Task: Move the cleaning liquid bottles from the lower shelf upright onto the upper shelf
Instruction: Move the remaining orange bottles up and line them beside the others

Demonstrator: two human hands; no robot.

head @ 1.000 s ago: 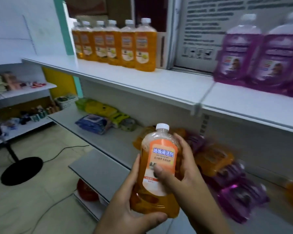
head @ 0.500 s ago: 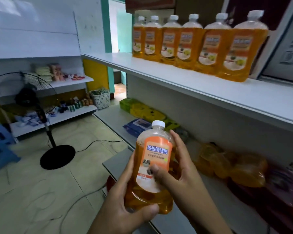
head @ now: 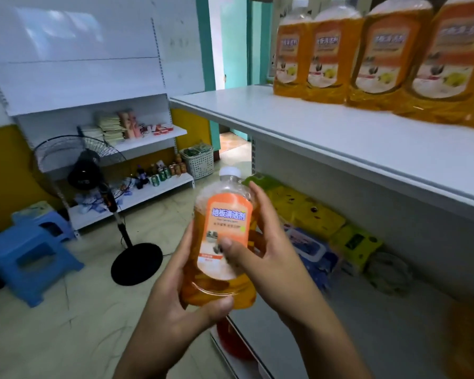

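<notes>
I hold an orange cleaning liquid bottle with a white cap, upright, in front of the shelving and below the upper shelf. My left hand cups its base and left side. My right hand wraps its right side, thumb on the label. Several matching orange bottles stand upright in a row on the upper shelf at the top right. The lower shelf runs below it; an orange blur at its far right edge may be another bottle.
Yellow and blue packets lie on the lower shelf. A standing fan and blue stools stand on the floor to the left. White wall shelves with small goods and a basket are behind. A red object sits under the lower shelf.
The view has swung left: the purple bottles and the pile on the lower shelf have left the frame. The bottle stays in both hands at about the same height.
</notes>
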